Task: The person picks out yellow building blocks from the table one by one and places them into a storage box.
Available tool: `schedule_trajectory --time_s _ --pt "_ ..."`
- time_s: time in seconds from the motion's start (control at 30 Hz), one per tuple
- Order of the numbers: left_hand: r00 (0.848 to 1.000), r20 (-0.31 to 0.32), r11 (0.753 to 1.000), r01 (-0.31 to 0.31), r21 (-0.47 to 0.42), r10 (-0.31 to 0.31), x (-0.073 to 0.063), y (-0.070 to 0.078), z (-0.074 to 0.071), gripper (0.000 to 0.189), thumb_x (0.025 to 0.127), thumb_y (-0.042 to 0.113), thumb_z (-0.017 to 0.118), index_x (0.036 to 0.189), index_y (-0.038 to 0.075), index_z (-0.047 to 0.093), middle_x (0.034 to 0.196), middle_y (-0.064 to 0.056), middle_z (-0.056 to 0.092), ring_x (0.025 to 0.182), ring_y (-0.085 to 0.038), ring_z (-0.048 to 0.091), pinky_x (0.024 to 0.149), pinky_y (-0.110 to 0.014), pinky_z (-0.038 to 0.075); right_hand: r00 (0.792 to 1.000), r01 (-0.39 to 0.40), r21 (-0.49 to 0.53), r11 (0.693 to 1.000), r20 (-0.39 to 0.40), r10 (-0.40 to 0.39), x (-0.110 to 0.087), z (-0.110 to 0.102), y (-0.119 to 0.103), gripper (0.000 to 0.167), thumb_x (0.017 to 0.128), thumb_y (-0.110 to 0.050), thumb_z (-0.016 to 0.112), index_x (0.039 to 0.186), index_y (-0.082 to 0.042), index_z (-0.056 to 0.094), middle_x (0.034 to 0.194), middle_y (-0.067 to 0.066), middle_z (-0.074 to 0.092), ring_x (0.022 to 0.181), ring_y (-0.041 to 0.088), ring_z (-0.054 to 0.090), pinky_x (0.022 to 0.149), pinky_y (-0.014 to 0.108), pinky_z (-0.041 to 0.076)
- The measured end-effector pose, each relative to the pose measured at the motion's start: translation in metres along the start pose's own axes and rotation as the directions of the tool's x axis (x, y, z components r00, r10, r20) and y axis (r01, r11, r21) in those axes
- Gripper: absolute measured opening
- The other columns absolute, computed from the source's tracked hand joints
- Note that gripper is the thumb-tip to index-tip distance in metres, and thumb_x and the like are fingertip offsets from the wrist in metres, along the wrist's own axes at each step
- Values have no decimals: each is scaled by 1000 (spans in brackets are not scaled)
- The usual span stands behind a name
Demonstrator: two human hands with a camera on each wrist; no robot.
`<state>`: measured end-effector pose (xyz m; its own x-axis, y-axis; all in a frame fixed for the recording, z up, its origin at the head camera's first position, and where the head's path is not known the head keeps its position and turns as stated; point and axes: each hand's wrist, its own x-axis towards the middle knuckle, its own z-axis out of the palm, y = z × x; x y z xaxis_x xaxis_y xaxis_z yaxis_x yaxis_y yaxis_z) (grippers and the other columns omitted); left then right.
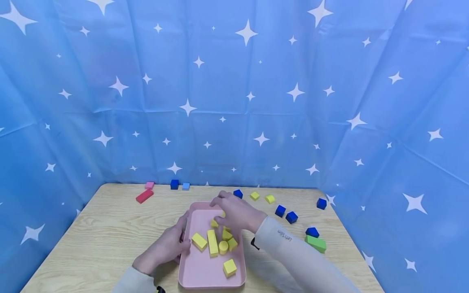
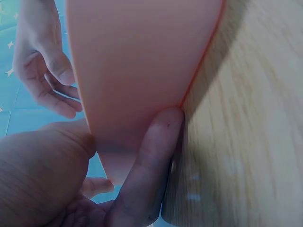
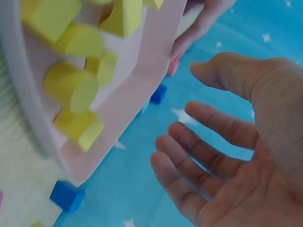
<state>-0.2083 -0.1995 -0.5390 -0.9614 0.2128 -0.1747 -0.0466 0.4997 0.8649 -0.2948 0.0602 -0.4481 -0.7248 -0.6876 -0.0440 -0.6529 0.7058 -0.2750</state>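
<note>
A pink tray (image 1: 200,273) with raised sides stands on the table and holds several yellow blocks. Among them are a long block (image 1: 212,243), a cylinder (image 1: 223,247) and a cube (image 1: 229,267). My left hand (image 1: 169,243) grips the tray's left side, thumb at the rim and fingers along the outer wall. That outer wall (image 2: 137,56) fills the middle of the left wrist view. Over the tray's far right part is my right hand (image 1: 236,211), hiding some blocks. In the right wrist view its fingers (image 3: 208,161) are spread and loosely bent, with nothing in them.
Behind the tray lie a blue block (image 1: 237,194) and two yellow pieces, one a flat block (image 1: 254,196). Several blue blocks (image 1: 280,211) and a green block (image 1: 315,243) are at the right. Red (image 1: 144,196), pink (image 1: 149,185) and blue blocks (image 1: 174,184) lie back left. A starry curtain (image 1: 220,81) borders the table.
</note>
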Motion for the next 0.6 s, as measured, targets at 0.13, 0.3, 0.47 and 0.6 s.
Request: schedule_trajectory --time_s 0.13,0.3,0.47,0.6 --pt "1000 -13 1000 -1 9 1 0 -1 1 105 101 -1 73 188 8 14 103 -11 71 73 -22 76 53 -41 69 999 -33 47 998 -22 34 0 -1 18 45 111 -27 81 153 -13 74 152 11 71 129 25 73 108 46 71" --pt "1000 -15 1000 13 10 -13 0 -1 1 105 102 0 74 188 9 14 102 -11 70 72 -22 75 53 -41 68 993 -89 110 990 -67 96 -2 -3 42 45 111 -25 80 153 -11 74 156 14 68 141 34 70 116 54 68" --pt "1000 -14 1000 16 3 -16 0 -1 0 105 102 0 73 188 10 14 101 -11 70 73 -22 75 53 -41 69 977 -151 118 981 -133 166 -2 -4 64 46 111 -26 81 153 -9 75 155 15 71 143 37 71 120 59 66" --pt "1000 -12 1000 13 1 -13 0 -2 1 105 103 0 73 188 9 12 100 -11 69 72 -23 75 54 -41 69 963 -184 120 976 -179 204 -1 -1 81 44 110 -21 82 151 -7 75 155 18 71 144 40 70 121 61 64"
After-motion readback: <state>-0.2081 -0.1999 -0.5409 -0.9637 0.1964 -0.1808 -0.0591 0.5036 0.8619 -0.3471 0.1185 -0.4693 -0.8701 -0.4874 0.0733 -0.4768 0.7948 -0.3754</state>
